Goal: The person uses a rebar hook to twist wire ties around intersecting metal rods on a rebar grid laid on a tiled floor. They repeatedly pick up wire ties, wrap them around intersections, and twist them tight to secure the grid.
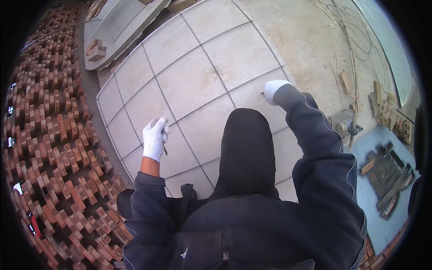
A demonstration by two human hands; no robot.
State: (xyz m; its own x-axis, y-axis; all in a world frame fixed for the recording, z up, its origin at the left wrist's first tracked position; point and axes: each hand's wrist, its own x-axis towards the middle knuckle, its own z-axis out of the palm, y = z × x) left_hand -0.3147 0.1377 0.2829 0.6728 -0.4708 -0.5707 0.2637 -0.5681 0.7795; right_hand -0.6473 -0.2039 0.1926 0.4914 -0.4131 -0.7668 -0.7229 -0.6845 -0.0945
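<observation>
The person's left grip, in a white glove, is over the tiles to the left of the raised knee. Its fingers are curled round a thin, dark stick, which pokes out below them beside the wrist; what it is exactly cannot be told. Bare skin shows between glove and dark sleeve.

The right grip, also white-gloved, is farther forward, right of the knee and near the right edge of the tiles. It is clenched, the back of the hand up, with a small dark nub showing at its left side; most of that object is hidden. Whether either grip touches the floor cannot be told.

The tiles are pale and square, parted by dark grey joints, with faint brownish stains on some. Along the left stand many rows of red bricks. At the upper left, a pale ledge carries a few more pieces of brick. On the right, thin cables lie loosely above a lone wood block. Farther right, more blocks are heaped near a blue-grey board, on which dark strips lie.
</observation>
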